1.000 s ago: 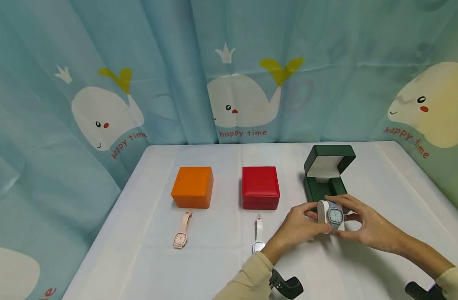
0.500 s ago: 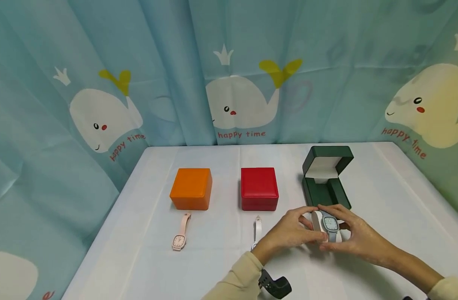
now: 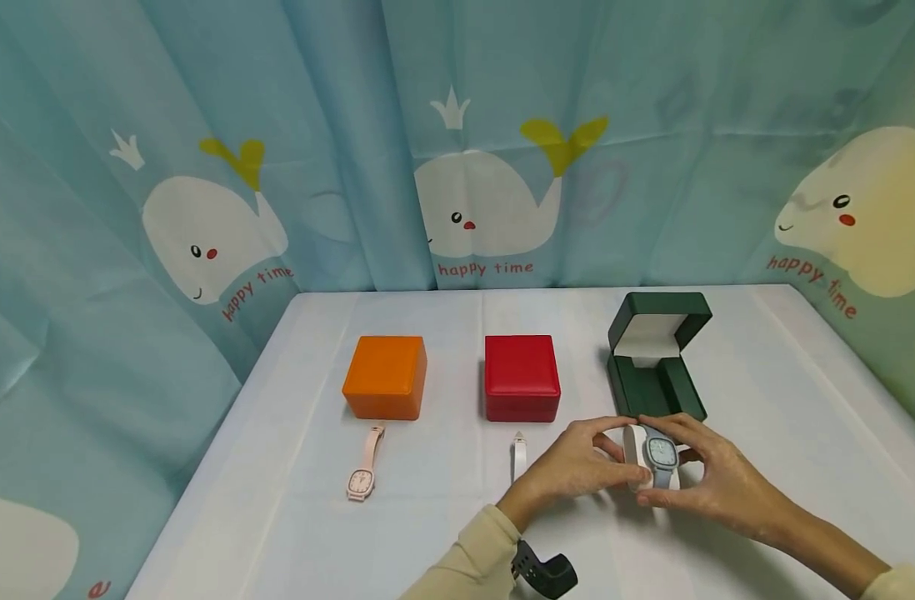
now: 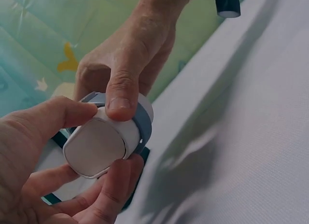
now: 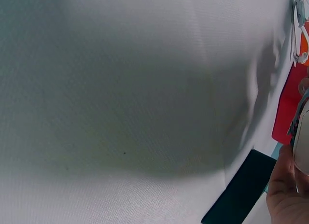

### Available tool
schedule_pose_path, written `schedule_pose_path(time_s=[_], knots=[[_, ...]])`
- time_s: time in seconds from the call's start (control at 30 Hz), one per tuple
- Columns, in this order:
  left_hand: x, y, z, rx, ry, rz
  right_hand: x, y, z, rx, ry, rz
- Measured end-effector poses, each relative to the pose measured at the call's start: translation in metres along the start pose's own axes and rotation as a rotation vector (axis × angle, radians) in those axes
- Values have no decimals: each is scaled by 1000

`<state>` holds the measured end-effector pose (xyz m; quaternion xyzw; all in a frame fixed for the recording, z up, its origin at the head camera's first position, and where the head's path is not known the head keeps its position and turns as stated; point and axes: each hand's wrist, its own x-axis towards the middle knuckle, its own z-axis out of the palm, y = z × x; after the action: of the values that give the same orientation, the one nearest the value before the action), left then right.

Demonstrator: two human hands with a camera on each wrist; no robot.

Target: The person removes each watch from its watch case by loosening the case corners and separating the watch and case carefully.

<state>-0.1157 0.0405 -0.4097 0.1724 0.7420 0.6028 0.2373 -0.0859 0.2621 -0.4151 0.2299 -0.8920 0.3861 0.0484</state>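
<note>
A watch with a blue-grey strap is wrapped round a white watch cushion. Both hands hold this cushion up just in front of the open green watch box. My left hand grips its left end between thumb and fingers. From the other side my right hand grips the watch and cushion. In the left wrist view, the right thumb presses on the cushion beside the strap. The right wrist view catches only the cushion's end and some fingers at its edge.
A closed red box and a closed orange box stand left of the green one. A pink watch lies before the orange box. A white watch strap shows before the red box, partly hidden by my left arm.
Both hands have drawn the cushion and watch from over the green box's front edge towards me and slightly left. In the last half second they have hardly moved.
</note>
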Motion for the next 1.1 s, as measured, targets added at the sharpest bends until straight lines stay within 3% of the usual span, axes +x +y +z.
schedule_pose_path(time_s=[0.37, 0.6, 0.7, 0.87, 0.97, 1.1], knots=[[2, 1, -6, -139, -44, -19, 2, -2, 1, -5, 8, -14], [2, 1, -9, -102, -43, -11, 0, -1, 5, 35, 40, -9], [1, 1, -12, -102, -69, 11, -2, -2, 6, 192, -22, 66], [0, -1, -16, -77, -117, 36, -5, 2, 4, 616, -201, 315], [-1, -4, -17, -65, -131, 23, -6, 8, 4, 740, -231, 407], [-2, -6, -15, -62, -122, 2, -9, 14, 4, 773, -222, 423]])
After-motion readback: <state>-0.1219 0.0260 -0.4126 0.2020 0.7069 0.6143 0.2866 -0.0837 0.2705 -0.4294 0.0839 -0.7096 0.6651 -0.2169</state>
